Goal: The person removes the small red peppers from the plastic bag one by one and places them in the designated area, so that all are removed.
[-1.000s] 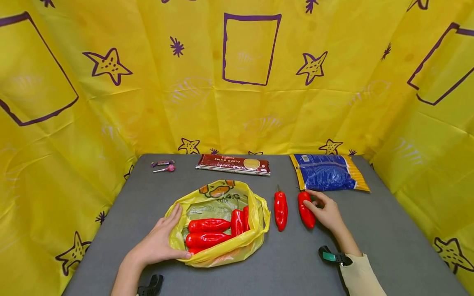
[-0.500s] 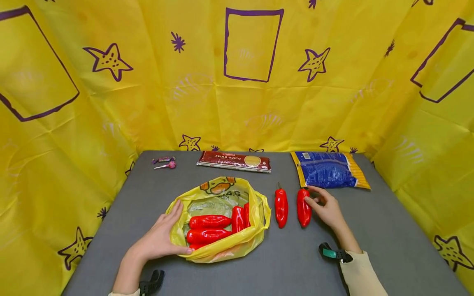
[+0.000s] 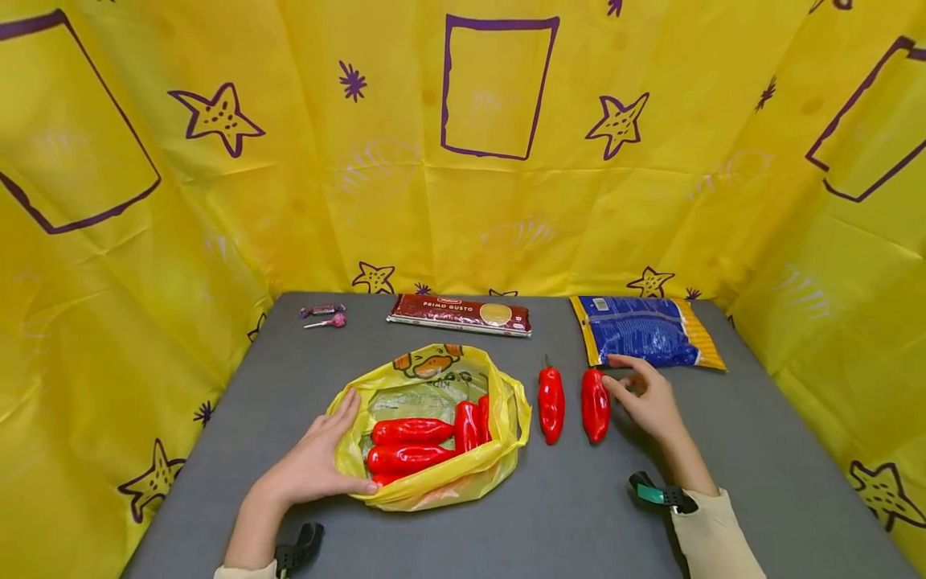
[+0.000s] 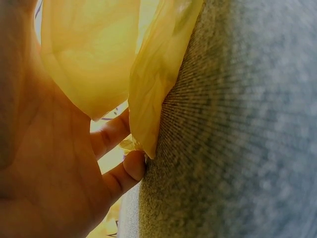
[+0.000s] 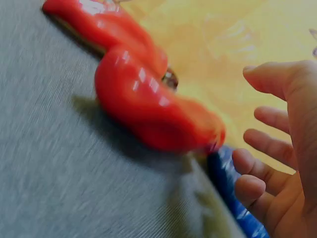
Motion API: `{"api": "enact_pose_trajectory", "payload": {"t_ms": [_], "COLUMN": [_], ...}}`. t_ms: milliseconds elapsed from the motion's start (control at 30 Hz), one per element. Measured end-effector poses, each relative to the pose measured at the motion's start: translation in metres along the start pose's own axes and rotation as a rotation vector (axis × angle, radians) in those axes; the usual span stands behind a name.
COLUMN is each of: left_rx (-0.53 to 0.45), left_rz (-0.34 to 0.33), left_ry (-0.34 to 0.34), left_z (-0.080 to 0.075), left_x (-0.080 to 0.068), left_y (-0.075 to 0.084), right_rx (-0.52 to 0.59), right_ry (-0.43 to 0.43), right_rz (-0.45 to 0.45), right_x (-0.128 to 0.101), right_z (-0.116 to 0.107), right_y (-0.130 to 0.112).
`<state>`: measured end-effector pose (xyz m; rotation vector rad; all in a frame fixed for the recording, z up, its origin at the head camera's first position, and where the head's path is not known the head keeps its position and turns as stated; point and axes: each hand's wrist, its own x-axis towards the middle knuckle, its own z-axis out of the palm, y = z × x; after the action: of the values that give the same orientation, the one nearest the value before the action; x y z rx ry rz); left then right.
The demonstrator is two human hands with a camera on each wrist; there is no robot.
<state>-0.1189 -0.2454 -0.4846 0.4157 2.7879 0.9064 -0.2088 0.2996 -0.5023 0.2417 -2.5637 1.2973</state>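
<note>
A yellow plastic bag (image 3: 434, 490) stands with its mouth spread, holding several red peppers (image 3: 412, 432). My left hand (image 3: 307, 466) rests against the bag's left side, thumb and fingers spread along the rim. In the left wrist view, some fingertips (image 4: 133, 166) touch the yellow plastic. Two more red peppers lie on the table: one pepper (image 3: 551, 406) right of the bag, another pepper (image 3: 596, 406) beside my right hand (image 3: 647, 398). The right wrist view shows my right hand (image 5: 282, 148) apart from the near pepper (image 5: 153, 106), fingers loose, nothing between them.
A blue and yellow packet (image 3: 644, 331) lies behind the right hand. At the back are a brown spaghetti packet (image 3: 459, 314), a lollipop (image 3: 336, 320) and a wrapped candy (image 3: 321, 310). Yellow cloth (image 3: 499, 209) encloses the grey table (image 3: 550, 515).
My right hand has straightened the right pepper, let it go and moved slightly up and right. The left hand keeps its place on the bag. The view has tilted slightly.
</note>
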Motion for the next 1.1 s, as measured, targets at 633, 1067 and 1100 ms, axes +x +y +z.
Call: {"api": "enact_pose_trajectory", "payload": {"t_ms": [633,1067,1100], "left_rx": [0.018,0.019,0.021], "left_rz": [-0.031,-0.046,-0.047], "left_ry": [-0.014,-0.028,-0.029], "left_z": [0.001,0.000,0.000], "left_x": [0.001,0.001,0.001], "left_y": [-0.002,0.000,0.000], "right_rx": [0.057,0.167,0.173], "right_ry": [-0.150,-0.296,-0.307], "right_rz": [-0.181,-0.242,-0.247], "right_x": [0.052,0.086,0.088], "right_z": [0.018,0.059,0.062], "right_y": [-0.076,-0.125,-0.129]}}
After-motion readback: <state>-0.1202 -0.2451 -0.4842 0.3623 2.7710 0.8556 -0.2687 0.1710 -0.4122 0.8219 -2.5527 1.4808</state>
